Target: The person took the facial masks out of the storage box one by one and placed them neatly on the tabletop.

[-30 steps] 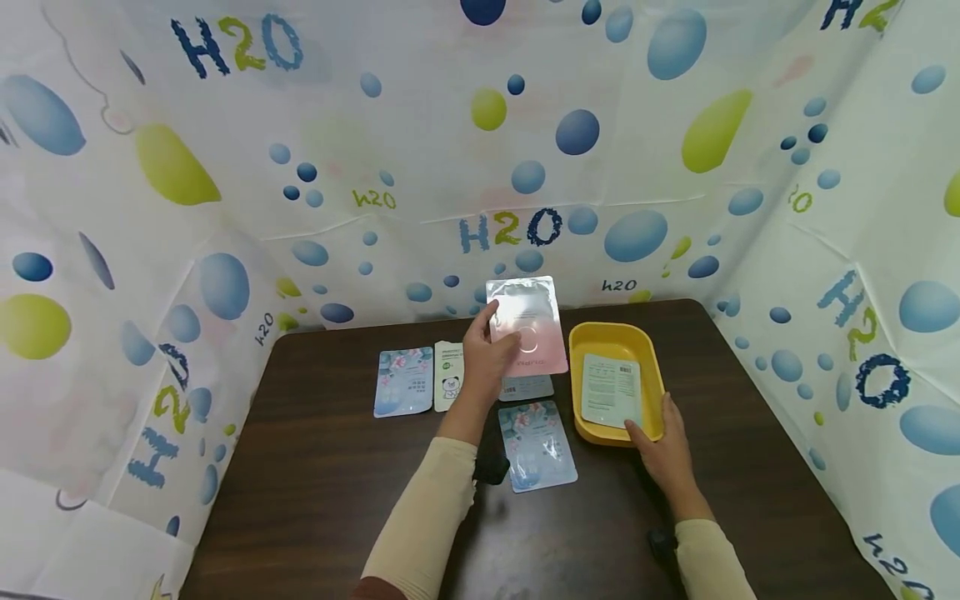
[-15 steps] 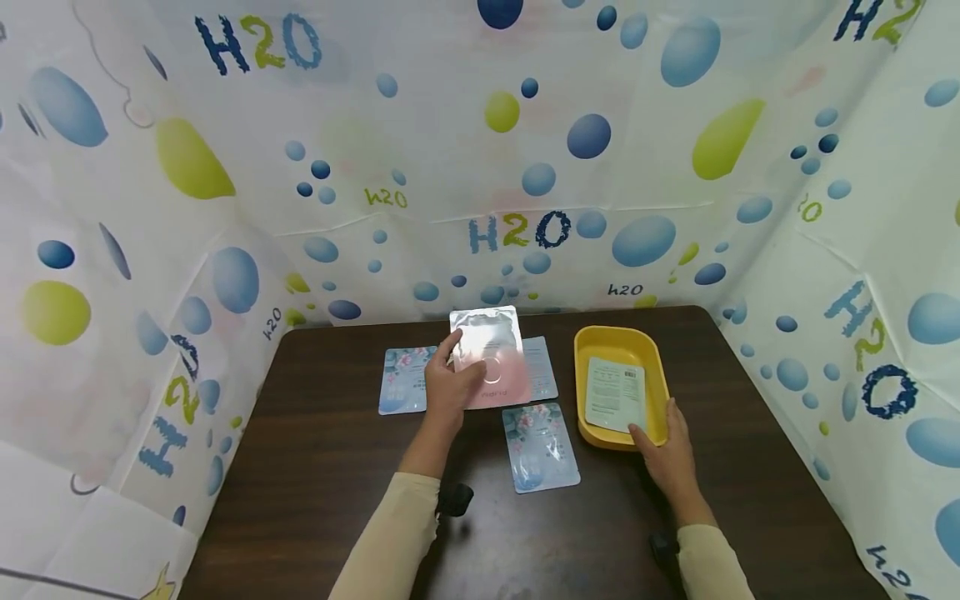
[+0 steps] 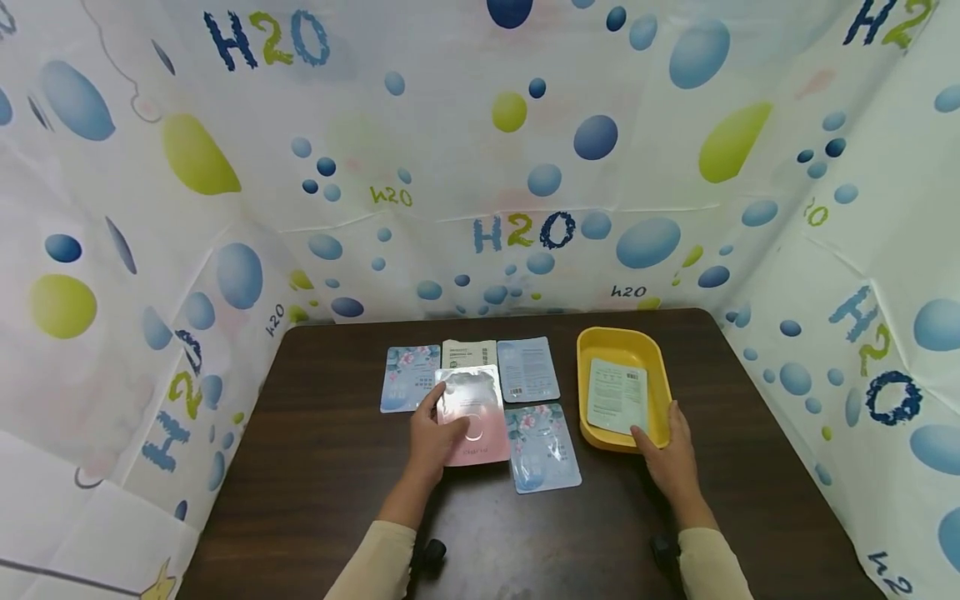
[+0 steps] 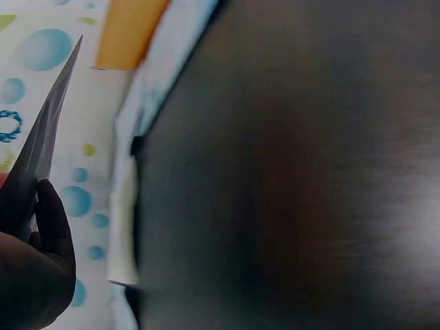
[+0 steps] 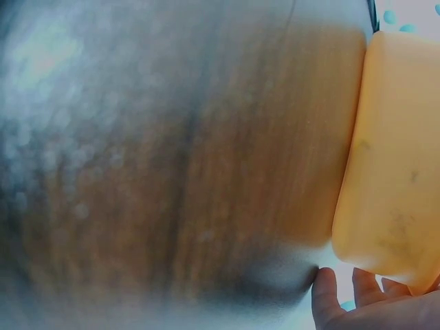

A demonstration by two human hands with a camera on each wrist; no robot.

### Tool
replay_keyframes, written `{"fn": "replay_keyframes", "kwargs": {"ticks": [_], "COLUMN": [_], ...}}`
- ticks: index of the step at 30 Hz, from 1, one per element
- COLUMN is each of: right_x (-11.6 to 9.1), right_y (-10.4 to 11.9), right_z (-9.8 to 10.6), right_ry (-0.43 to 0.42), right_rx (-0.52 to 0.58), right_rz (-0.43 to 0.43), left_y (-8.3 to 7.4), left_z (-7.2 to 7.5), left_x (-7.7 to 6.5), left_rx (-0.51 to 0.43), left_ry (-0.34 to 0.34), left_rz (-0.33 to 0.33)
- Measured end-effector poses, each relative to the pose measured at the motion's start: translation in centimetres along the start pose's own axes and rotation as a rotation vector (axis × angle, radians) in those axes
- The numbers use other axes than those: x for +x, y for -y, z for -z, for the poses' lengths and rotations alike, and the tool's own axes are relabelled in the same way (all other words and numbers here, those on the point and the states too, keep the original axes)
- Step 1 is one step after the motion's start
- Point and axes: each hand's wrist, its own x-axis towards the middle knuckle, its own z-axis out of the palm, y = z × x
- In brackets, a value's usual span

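My left hand (image 3: 429, 446) pinches a pink and silver face mask sachet (image 3: 480, 400) at its left edge, thumb on the printed face. In the left wrist view the sachet (image 4: 45, 144) appears nearly edge-on, raised over the table. My right hand (image 3: 667, 458) grips the near right corner of a yellow plastic tray (image 3: 615, 343), thumb at the near rim and fingers along the outer side. Inside the tray lies a pale green sachet (image 3: 617, 396) with small print. The right wrist view shows the tray's outer wall (image 5: 392, 151) with fingertips (image 5: 324, 289) close by its corner.
Behind the held sachet, a blue floral sachet (image 3: 408, 379), a cream sachet (image 3: 469, 353) and a light blue one (image 3: 528, 371) lie in a row. Nearer lies another blue floral sachet (image 3: 543, 450). A patterned curtain (image 3: 450, 167) encloses the dark table (image 3: 315, 500).
My left hand has carried the pink sachet left and toward me, away from the tray, uncovering the light blue sachet and part of the cream one. The right hand stays at the tray.
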Motion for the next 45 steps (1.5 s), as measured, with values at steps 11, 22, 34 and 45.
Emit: {"fn": "replay_keyframes", "kwargs": {"ticks": [11,22,34,45], "right_x": [0.1,-0.2,-0.2,-0.2], "right_y": [-0.2,0.0,0.3,-0.2], "right_z": [-0.1,-0.2,-0.1,-0.1], "right_ry": [0.002,-0.011,-0.014,-0.025], "right_rx": [-0.002,0.001,0.006,0.011], "right_rz": [0.012,0.026,0.044,0.050], "left_y": [3.7,4.6,3.7,-2.3], "left_z": [0.7,1.7,1.4,-2.3], "left_x": [-1.6,-2.8,-2.4,-0.4], "left_rx": [0.477,0.967,1.048,0.651], "left_ry": [-0.032,0.042,0.072,0.125], "left_rz": [-0.090,-0.228,-0.226,-0.231]}}
